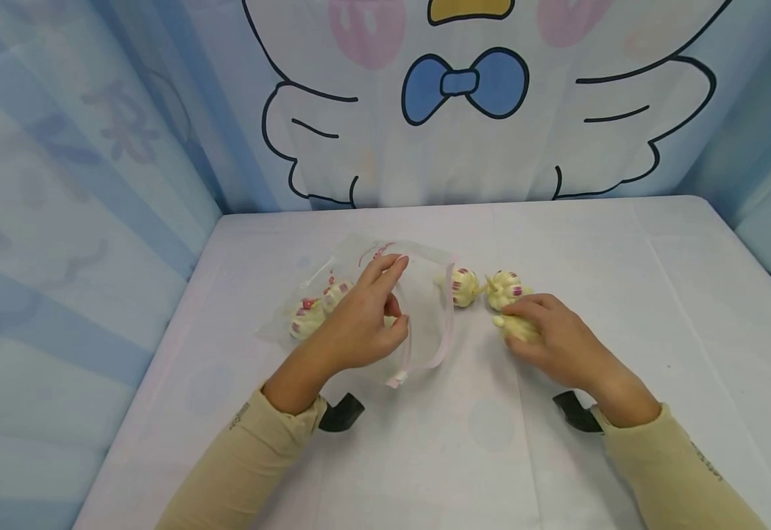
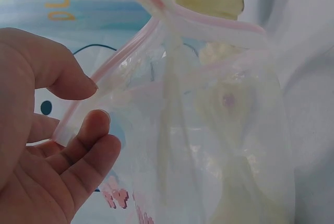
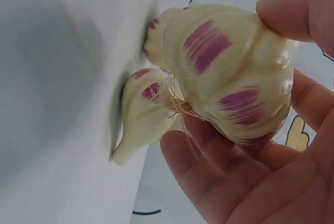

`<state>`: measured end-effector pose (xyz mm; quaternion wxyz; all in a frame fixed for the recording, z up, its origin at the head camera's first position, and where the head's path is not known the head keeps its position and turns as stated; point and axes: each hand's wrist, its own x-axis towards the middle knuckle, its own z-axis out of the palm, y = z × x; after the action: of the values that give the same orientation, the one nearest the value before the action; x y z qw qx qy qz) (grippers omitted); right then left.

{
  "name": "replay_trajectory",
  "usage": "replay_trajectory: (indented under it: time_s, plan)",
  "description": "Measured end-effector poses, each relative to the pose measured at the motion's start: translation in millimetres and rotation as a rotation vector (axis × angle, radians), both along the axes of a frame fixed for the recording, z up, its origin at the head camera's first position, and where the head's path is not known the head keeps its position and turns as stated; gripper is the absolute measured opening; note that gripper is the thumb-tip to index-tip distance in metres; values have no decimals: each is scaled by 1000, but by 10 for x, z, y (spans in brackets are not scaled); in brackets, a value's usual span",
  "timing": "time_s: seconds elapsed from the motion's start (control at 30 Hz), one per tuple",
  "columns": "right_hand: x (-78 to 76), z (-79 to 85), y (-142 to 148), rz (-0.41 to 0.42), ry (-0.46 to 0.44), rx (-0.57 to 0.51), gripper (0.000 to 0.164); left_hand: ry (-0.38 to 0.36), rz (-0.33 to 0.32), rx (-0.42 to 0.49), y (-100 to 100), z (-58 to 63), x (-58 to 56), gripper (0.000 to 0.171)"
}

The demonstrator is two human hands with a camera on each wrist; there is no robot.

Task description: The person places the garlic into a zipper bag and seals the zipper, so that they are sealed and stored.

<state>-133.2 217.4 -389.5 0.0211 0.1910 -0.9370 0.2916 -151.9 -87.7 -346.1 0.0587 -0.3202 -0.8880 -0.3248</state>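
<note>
A pale blue curtain point(image 1: 114, 147) hangs left, right and far, its far side printed with a cartoon and a blue bow tie point(image 1: 460, 82). Before it spreads a white table point(image 1: 624, 331). A left sleeve point(image 1: 246, 464) and a right sleeve point(image 1: 683, 467), both beige, reach in from the near side. Left of the middle lies a clear bag point(image 1: 432, 324), its long axis running roughly left to right, its pink-edged mouth pointing right. The left hand point(image 1: 362, 316) is over the bag at its mouth, thumb and fingertips apart, with the pink edge passing beside them. The right hand point(image 1: 554, 338), just right of the bag, has thumb and fingers clamped on a garlic bulb point(image 1: 521, 329). That bulb's long axis runs about left to right, narrow tip pointing left.

Just beyond it a second bulb point(image 1: 505, 289) lies on the table, its tapered stem pointing away from a third bulb point(image 1: 466, 287) at the bag's mouth. Two more bulbs point(image 1: 307, 318) sit inside the bag's left part; I cannot tell which way they point. Small black pieces point(image 1: 342, 413) show at both cuffs.
</note>
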Motion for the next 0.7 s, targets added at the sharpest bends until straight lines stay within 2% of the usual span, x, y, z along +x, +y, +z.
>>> replay_trajectory:
  time_s: [0.2, 0.53, 0.7]
  plan:
    - [10, 13, -34, 35, -2, -65, 38, 23, 10, -7, 1, 3, 2, 67]
    - [17, 54, -110, 5, -71, -95, 43, 46, 7, 5, -11, 4, 0, 66]
    - [16, 56, -142, 4, -56, -98, 40, 49, 5, 12, -8, 7, 2, 65]
